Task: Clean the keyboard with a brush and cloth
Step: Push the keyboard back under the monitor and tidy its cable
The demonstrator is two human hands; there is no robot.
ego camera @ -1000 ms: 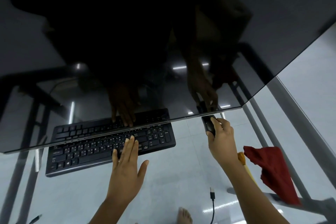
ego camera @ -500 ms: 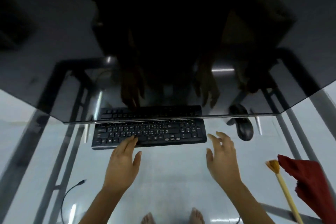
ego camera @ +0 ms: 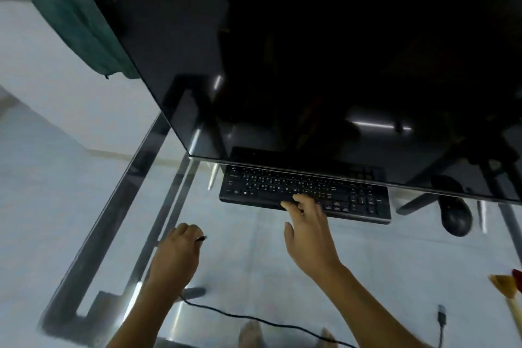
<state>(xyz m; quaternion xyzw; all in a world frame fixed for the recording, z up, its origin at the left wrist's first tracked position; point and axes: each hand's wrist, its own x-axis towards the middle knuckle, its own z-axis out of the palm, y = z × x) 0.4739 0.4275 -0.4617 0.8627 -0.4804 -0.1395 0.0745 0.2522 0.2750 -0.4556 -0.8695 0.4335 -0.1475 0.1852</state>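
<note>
Glass bench (ego camera: 254, 263) over pale floor (ego camera: 42, 206): black keyboard (ego camera: 268, 189) lies far, partly hidden under dark monitor (ego camera: 310, 51). Right hand (ego camera: 310, 237), grip loose, touches its keys; left hand (ego camera: 176, 257) has its grip curled round a small dark tip (ego camera: 202, 238), too blurred to identify. Yellow brush (ego camera: 505, 287) is cut off right.

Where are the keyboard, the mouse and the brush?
keyboard (ego camera: 268, 186): head view, on its letter keys.
mouse (ego camera: 456, 216): head view, on its rounded back.
brush (ego camera: 505, 285): head view, on its yellowish bristles at the right edge.
</note>
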